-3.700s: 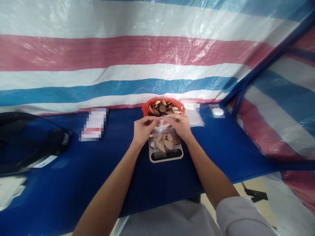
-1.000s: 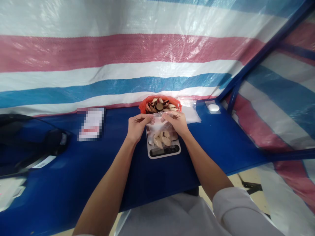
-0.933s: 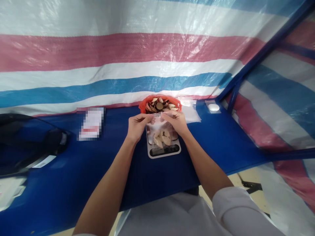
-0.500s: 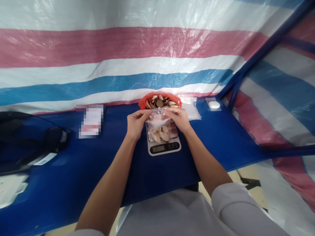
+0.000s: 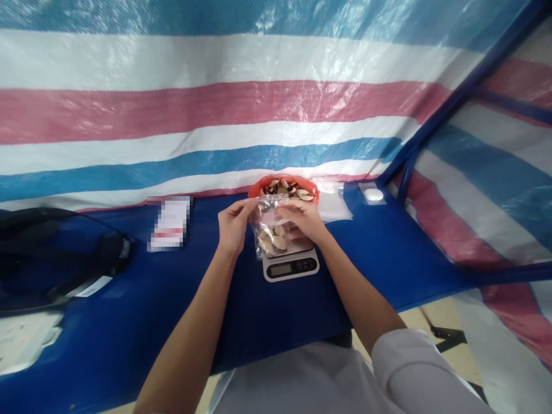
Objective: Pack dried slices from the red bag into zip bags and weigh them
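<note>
A clear zip bag (image 5: 271, 221) with several pale, dark-edged dried slices (image 5: 273, 240) in its lower part hangs over the left side of a kitchen scale (image 5: 291, 268). My left hand (image 5: 233, 223) pinches the bag's top left corner between thumb and fingers. Along the bag's upper right edge, my right hand (image 5: 302, 217) is closed on it, fingertips near the zip strip. Partly covered by the bag and my right hand is the scale's plate; its dark display faces me. Just behind, an orange-red bag (image 5: 254, 188) holds many more slices.
Clear empty bags (image 5: 334, 204) lie right of the orange bag, with a white oval object on a small bag (image 5: 373, 194) farther right. Leftward are a blurred-out card (image 5: 171, 224), a black strap-like item (image 5: 116, 247) and a white power strip (image 5: 28, 339). Striped sheeting (image 5: 215, 103) backs the blue table.
The zip bag has shifted left across the scale and now tilts. My right hand has slid left along its top edge. The camera view has tipped up slightly.
</note>
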The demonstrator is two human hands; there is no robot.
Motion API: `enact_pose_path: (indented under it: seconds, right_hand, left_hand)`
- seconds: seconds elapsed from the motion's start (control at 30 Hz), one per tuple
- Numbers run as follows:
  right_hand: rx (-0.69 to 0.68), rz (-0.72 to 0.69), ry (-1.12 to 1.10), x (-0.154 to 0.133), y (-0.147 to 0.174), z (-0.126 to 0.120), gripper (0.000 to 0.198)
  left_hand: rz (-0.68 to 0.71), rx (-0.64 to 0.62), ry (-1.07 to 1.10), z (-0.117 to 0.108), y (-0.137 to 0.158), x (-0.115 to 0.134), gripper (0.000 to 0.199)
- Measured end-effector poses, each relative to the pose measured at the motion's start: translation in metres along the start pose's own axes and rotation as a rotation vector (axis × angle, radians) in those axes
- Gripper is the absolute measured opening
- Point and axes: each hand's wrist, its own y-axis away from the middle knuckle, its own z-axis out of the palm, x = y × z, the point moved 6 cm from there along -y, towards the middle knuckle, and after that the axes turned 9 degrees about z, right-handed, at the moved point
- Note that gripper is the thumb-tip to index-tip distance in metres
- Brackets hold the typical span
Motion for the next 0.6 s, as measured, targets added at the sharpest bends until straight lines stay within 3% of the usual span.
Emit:
enact_pose_path:
  seconds: [0.17,0.3,0.43,0.6]
  right_hand:
    - [-0.134,-0.035,0.052,-0.011,-0.015,0.041,0.022]
    - [-0.158,0.049,0.053,-0.011,-0.033,0.071,0.010]
    - [-0.160,0.096,0.040,-0.009,-0.053,0.094,0.010]
    - [-0.119,0.105,0.050,-0.003,-0.081,0.116,0.011]
  left_hand:
    - [0.023,0.029,-0.071,-0.031,-0.011,0.014,0.031]
    - [0.071,0.080,-0.166,-0.062,-0.018,0.016,0.036]
    - [0.194,0.129,-0.346,-0.088,-0.019,0.019,0.041]
    - [0.397,0.168,-0.699,-0.104,-0.012,0.031,0.042]
